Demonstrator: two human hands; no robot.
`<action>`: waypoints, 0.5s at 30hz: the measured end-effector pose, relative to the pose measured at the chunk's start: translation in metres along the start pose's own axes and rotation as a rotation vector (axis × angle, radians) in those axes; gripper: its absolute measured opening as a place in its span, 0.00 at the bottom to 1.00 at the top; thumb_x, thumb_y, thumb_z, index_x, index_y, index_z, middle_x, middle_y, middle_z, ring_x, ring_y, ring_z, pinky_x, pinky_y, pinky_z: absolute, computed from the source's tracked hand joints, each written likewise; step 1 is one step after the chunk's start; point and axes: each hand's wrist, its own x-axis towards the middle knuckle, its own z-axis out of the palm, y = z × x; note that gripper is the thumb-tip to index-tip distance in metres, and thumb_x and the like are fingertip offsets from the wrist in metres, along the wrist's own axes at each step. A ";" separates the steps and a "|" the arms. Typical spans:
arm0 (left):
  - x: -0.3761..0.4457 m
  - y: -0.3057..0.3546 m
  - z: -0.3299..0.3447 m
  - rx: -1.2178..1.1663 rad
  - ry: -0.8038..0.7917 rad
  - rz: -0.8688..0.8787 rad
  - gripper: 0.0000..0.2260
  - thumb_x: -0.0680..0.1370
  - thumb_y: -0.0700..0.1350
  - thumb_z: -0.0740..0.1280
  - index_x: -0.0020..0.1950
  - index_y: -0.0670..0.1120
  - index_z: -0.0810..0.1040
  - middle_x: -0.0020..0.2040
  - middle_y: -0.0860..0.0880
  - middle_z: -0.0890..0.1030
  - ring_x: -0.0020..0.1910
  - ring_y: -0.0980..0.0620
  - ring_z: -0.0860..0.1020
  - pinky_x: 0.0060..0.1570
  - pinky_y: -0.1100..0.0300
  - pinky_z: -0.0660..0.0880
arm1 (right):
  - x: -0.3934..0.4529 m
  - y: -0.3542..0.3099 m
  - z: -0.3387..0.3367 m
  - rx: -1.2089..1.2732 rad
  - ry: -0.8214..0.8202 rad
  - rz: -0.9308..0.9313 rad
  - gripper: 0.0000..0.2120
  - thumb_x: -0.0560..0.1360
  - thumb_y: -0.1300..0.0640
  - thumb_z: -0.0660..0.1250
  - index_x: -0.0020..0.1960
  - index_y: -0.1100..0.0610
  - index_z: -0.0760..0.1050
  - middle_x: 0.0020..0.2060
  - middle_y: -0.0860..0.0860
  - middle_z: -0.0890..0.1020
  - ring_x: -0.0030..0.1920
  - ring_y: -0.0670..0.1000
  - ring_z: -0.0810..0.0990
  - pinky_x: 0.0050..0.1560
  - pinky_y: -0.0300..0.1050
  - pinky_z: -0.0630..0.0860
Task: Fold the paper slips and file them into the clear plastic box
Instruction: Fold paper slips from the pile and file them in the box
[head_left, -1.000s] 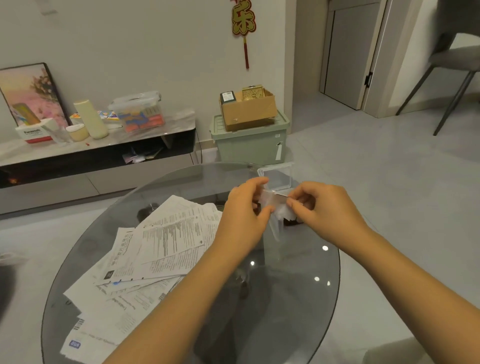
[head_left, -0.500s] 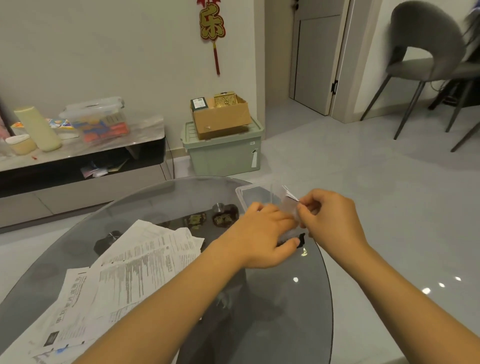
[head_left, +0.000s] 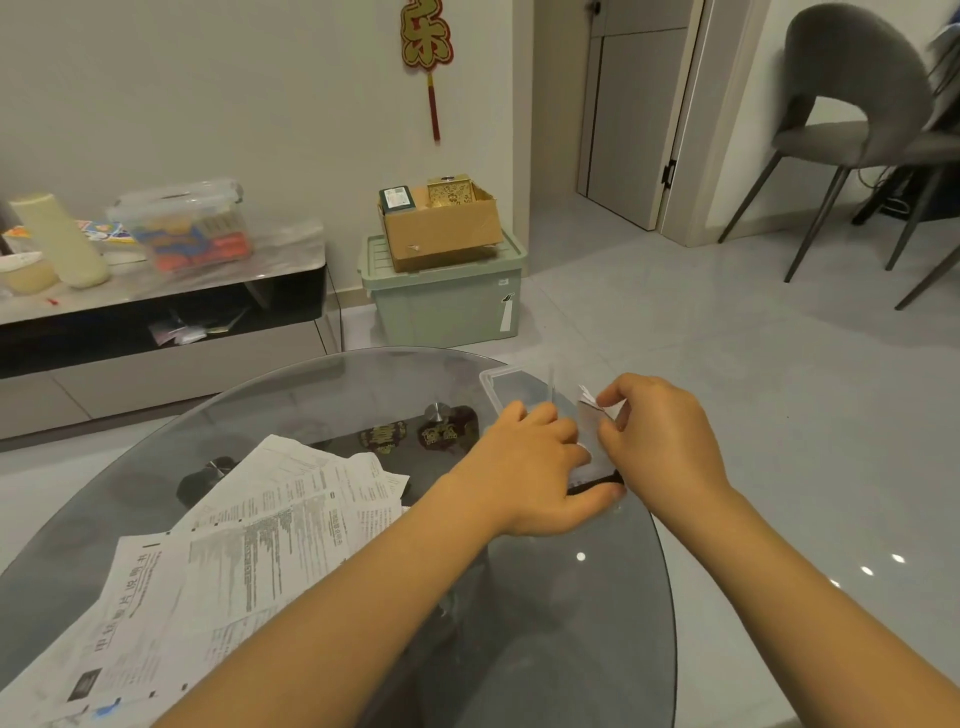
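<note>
1. Grey floor tiles and a pale wall frame a round glass table (head_left: 291, 410).
2. At the table's 2 o'clock edge, the right hand (head_left: 662, 441) pinches a folded paper slip (head_left: 589, 410) between thumb and curled fingers.
3. At 9 o'clock of that slip, the left hand (head_left: 535, 467) lies over the clear plastic box (head_left: 498, 382), thumb against its near side; whether its fingers grip cannot be told.
4. Unfolded paper slips (head_left: 234, 551) are heaped toward the table's 8 o'clock, well apart from the box.
5. Beyond, at 12 o'clock, a cardboard box (head_left: 441, 228) sits on a green bin (head_left: 447, 306).
</note>
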 end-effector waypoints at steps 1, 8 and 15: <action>-0.002 -0.001 0.001 -0.009 0.023 -0.004 0.38 0.71 0.67 0.36 0.54 0.52 0.80 0.49 0.53 0.77 0.48 0.54 0.65 0.52 0.56 0.61 | 0.001 -0.003 0.001 -0.023 -0.018 -0.009 0.09 0.74 0.62 0.63 0.52 0.56 0.77 0.46 0.53 0.80 0.43 0.53 0.76 0.40 0.42 0.71; -0.009 -0.005 0.009 -0.130 0.120 -0.008 0.25 0.74 0.61 0.46 0.44 0.52 0.80 0.47 0.57 0.80 0.48 0.55 0.69 0.58 0.55 0.60 | 0.010 -0.019 0.003 -0.374 -0.205 -0.068 0.10 0.72 0.64 0.63 0.49 0.56 0.80 0.35 0.51 0.75 0.36 0.52 0.72 0.34 0.41 0.67; -0.005 -0.006 0.010 -0.149 0.086 -0.006 0.29 0.73 0.64 0.44 0.50 0.51 0.80 0.52 0.56 0.80 0.50 0.57 0.71 0.60 0.56 0.58 | 0.009 -0.004 -0.014 -0.188 -0.394 -0.033 0.10 0.75 0.61 0.61 0.46 0.63 0.80 0.49 0.52 0.68 0.46 0.53 0.74 0.41 0.44 0.70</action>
